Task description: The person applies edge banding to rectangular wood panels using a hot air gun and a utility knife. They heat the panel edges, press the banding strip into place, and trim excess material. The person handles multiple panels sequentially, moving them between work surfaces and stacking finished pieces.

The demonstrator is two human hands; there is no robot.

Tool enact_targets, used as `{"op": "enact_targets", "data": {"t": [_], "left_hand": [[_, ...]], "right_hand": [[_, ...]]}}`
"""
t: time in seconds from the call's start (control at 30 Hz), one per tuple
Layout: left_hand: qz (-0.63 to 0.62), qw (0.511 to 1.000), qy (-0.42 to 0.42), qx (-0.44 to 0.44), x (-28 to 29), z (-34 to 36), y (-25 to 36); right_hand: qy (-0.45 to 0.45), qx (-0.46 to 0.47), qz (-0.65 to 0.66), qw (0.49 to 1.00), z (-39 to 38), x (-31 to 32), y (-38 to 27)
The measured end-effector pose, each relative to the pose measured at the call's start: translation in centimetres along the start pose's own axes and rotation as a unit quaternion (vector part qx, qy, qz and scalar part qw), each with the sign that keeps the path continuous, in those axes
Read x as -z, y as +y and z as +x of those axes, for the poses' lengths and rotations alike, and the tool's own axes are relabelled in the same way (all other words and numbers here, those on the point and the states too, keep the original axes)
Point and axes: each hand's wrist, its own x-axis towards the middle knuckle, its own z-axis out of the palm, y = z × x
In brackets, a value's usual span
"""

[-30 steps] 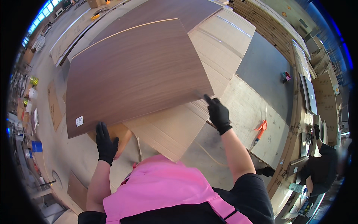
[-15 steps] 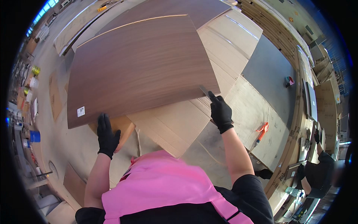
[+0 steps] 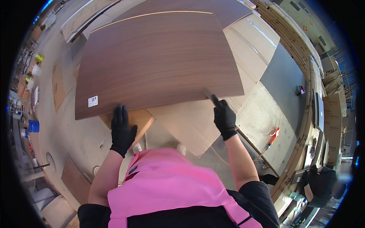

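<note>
A large dark brown wood-grain board (image 3: 159, 60) lies in front of me, a small white label (image 3: 92, 101) near its near left corner. My left hand (image 3: 122, 131), in a black glove, has its fingers stretched out against the board's near edge, not far from the label, with the thumb apart. In my black-gloved right hand (image 3: 225, 118) is a narrow, flat grey tool, apparently a file (image 3: 207, 93). Its tip meets the board's near edge, left of the near right corner. The fingers wrap round the file and hide its rear part.
Under the board are cardboard sheets (image 3: 182, 125) and a wooden block or box (image 3: 146, 121). A second brown board (image 3: 190, 5) lies beyond. An orange-handled air gun (image 3: 274, 135) rests on the right. Another person (image 3: 323, 186) in dark clothes is at the lower right.
The right hand and file have moved left along the board's near edge, away from the right corner. My left hand keeps about the same place on the board. The whole view has shifted slightly.
</note>
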Motion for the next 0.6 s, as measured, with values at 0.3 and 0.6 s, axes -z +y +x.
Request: {"op": "enact_targets", "data": {"t": [0.3, 0.6], "left_hand": [[-0.151, 0.97, -0.07, -0.178, 3.0, 0.3, -8.4], [-0.093, 0.989, 0.085, -0.081, 5.7, 0.1, -25.8]], "right_hand": [[0.023, 0.038, 0.009, 0.999, -1.3, -7.5, -14.8], [-0.041, 0.015, -0.016, 0.999, -2.3, -12.0, -25.6]]}}
